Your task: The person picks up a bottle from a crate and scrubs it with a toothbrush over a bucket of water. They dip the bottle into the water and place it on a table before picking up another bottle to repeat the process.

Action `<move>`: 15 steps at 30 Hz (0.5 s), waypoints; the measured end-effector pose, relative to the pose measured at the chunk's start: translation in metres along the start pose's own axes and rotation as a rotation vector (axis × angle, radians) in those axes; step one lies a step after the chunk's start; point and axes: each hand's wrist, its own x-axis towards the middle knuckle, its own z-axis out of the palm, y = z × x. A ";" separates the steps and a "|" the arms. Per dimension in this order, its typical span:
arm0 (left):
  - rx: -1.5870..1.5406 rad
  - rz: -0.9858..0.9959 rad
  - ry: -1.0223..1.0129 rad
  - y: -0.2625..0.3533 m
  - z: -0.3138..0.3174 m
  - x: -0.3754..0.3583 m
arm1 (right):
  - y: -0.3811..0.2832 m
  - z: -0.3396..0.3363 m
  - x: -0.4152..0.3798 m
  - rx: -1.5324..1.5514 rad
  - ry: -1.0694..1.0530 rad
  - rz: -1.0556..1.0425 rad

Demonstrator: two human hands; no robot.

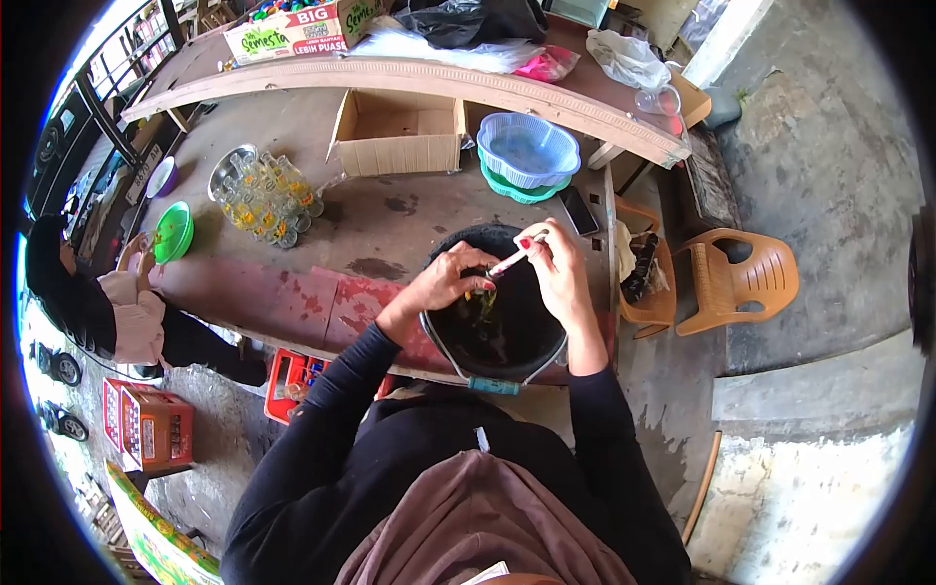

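A black bucket (507, 336) with dark contents stands at the table's front edge, below both my hands. My left hand (453, 278) has its fingers wrapped round a small glass (480, 292) with yellow marks, over the bucket's left part. Pinched in my right hand (558, 268) is a pale stick-like handle (509, 261), whose lower end reaches the glass. The tip of the handle is hidden at the glass. A phone (578, 211) lies on the table just beyond my right hand.
Clustered glasses (268, 200), a cardboard box (400, 151) and a blue basket (527, 148) stand across the table (361, 219). At the left a person (107, 302) sits by a green bowl (175, 232). Plastic chairs (746, 283) stand right; crates (151, 427) are lower left.
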 end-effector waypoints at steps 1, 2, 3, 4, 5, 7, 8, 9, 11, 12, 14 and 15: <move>-0.005 0.022 -0.041 -0.006 -0.003 0.002 | 0.011 0.008 -0.002 0.133 -0.090 -0.037; -0.003 0.018 -0.044 -0.011 -0.003 0.001 | 0.013 0.009 -0.003 0.071 -0.346 0.021; -0.027 0.017 -0.104 -0.010 -0.004 0.004 | 0.012 0.010 -0.002 -0.021 -0.401 -0.026; -0.050 0.018 -0.165 -0.008 -0.006 0.008 | 0.010 0.010 0.000 -0.115 -0.452 -0.074; -0.059 -0.031 -0.225 -0.006 -0.009 0.009 | 0.008 0.004 0.003 -0.033 -0.333 0.011; -0.063 -0.015 -0.161 -0.009 -0.010 0.013 | -0.008 -0.009 0.010 0.013 -0.083 -0.067; -0.065 -0.003 -0.098 -0.010 -0.010 0.012 | -0.009 -0.007 0.009 0.013 -0.088 -0.065; -0.032 -0.025 -0.108 -0.008 -0.011 0.012 | -0.009 -0.004 0.007 -0.017 -0.215 -0.054; 0.034 -0.052 -0.088 -0.001 -0.002 0.007 | -0.003 0.002 0.006 -0.068 -0.417 -0.076; 0.098 -0.082 -0.064 0.005 0.005 0.003 | -0.006 0.000 0.005 -0.066 -0.407 -0.073; 0.030 -0.045 0.010 0.010 0.007 0.006 | -0.016 -0.009 0.006 -0.040 -0.280 -0.120; 0.040 -0.068 0.016 0.010 0.007 0.006 | -0.021 -0.011 0.006 -0.061 -0.287 -0.113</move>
